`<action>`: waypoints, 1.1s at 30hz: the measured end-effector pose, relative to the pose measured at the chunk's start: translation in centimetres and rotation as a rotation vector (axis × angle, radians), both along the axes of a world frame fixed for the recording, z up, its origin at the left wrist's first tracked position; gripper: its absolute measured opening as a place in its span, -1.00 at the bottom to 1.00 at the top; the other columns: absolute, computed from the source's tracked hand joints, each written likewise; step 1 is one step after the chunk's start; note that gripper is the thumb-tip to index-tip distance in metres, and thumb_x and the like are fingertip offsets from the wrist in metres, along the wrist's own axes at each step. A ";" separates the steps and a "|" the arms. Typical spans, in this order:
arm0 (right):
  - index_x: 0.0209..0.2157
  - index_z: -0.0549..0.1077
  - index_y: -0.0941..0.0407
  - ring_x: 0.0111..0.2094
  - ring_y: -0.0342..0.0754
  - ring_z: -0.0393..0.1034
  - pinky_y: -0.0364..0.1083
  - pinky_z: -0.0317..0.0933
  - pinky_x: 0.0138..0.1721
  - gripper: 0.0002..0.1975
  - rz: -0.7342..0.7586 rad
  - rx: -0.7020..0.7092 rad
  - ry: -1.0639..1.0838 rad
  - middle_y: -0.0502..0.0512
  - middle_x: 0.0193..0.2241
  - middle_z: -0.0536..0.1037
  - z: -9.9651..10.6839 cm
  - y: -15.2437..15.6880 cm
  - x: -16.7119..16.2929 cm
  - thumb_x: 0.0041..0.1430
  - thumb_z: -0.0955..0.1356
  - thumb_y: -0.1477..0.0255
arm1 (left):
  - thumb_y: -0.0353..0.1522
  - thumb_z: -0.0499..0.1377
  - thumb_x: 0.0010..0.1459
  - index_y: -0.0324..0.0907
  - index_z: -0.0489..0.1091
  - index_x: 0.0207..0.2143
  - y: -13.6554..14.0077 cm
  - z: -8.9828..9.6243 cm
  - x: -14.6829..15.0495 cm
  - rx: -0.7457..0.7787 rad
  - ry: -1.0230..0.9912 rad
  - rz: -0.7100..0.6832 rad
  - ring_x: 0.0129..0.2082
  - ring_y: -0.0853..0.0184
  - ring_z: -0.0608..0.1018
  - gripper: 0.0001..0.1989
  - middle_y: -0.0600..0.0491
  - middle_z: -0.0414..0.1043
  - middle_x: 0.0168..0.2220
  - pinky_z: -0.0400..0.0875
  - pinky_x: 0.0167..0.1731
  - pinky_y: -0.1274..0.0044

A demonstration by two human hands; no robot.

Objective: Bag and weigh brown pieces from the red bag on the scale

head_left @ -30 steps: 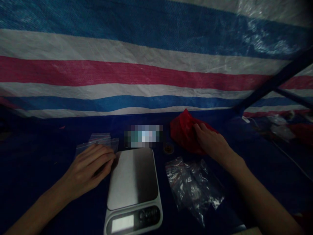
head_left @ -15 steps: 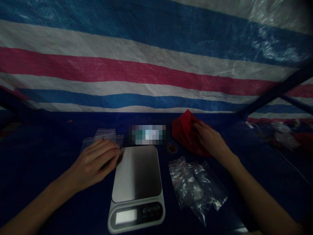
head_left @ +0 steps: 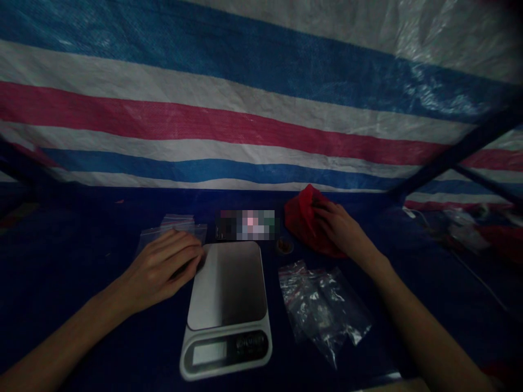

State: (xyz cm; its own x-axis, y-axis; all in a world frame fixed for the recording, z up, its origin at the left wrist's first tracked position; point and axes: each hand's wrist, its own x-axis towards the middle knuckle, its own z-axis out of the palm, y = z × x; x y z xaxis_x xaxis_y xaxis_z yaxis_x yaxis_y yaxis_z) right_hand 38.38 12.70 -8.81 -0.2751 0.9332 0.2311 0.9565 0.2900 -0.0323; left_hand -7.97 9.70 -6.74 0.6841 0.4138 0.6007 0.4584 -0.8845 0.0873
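Red bag point(head_left: 300, 218): beyond and right of the scale point(head_left: 229, 288); mouth appears to face the right hand.
Flat clear bags point(head_left: 177, 220): left of the scale's far end, partly covered by the left hand.
Left hand point(head_left: 169, 267): fingers curled close together, tips at the scale's far left edge; contact or pinch, cannot tell.
Scale display point(head_left: 209, 354): near end, lit; reading too dim.
Blurred object point(head_left: 247, 225): just beyond the scale; nature hidden.
Small round dish point(head_left: 285, 246): right of the scale's far end; brownish contents.
Loose clear bags point(head_left: 322, 305): overlapping, right of the scale; contents, if any, unclear.
Right hand point(head_left: 341, 220): fingertips at or inside the red bag's folds; thumb hidden, so grip cannot be told.
Progress: bag seems opened, reach seems part done; nothing drawn out in sight. Remainder: cannot tell.
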 end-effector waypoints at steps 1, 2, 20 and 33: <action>0.12 0.50 0.18 0.13 0.25 0.43 0.16 0.34 0.18 -0.64 -0.012 -0.005 -0.008 0.32 0.17 0.47 -0.1 0.0 -0.2 0.42 0.22 0.46 | -0.54 0.19 0.31 -0.24 0.45 -0.16 0.0 0.0 0.0 0.000 0.000 0.000 -0.25 0.30 0.60 -0.90 -0.01 0.55 -0.25 0.52 -0.23 0.42; 0.11 0.49 0.20 0.08 0.23 0.46 0.15 0.37 0.14 -0.64 -0.032 -0.011 -0.012 0.34 0.15 0.48 -0.1 0.1 -0.4 0.41 0.21 0.48 | -0.54 0.20 0.31 -0.24 0.44 -0.15 0.0 -0.1 0.0 0.000 0.001 0.000 -0.25 0.29 0.60 -0.90 -0.01 0.55 -0.24 0.52 -0.22 0.41; -0.18 0.55 0.15 -0.21 0.04 0.52 -0.05 0.28 -0.16 -0.72 0.018 -0.021 0.226 0.20 -0.18 0.58 0.4 0.6 -0.6 0.36 0.21 0.61 | -0.54 0.17 0.34 -0.20 0.41 -0.12 -0.2 -0.1 0.1 -0.025 0.009 -0.003 -0.24 0.30 0.57 -0.87 0.00 0.54 -0.23 0.48 -0.22 0.41; -0.27 0.58 0.08 -0.26 -0.02 0.53 -0.06 0.37 -0.18 -0.86 0.063 0.252 0.579 0.07 -0.28 0.60 4.5 -2.5 -5.3 0.35 0.36 0.50 | -0.56 0.18 0.32 -0.22 0.42 -0.14 -0.2 0.0 0.2 -0.017 0.024 -0.017 -0.24 0.31 0.56 -0.88 0.00 0.53 -0.24 0.48 -0.21 0.41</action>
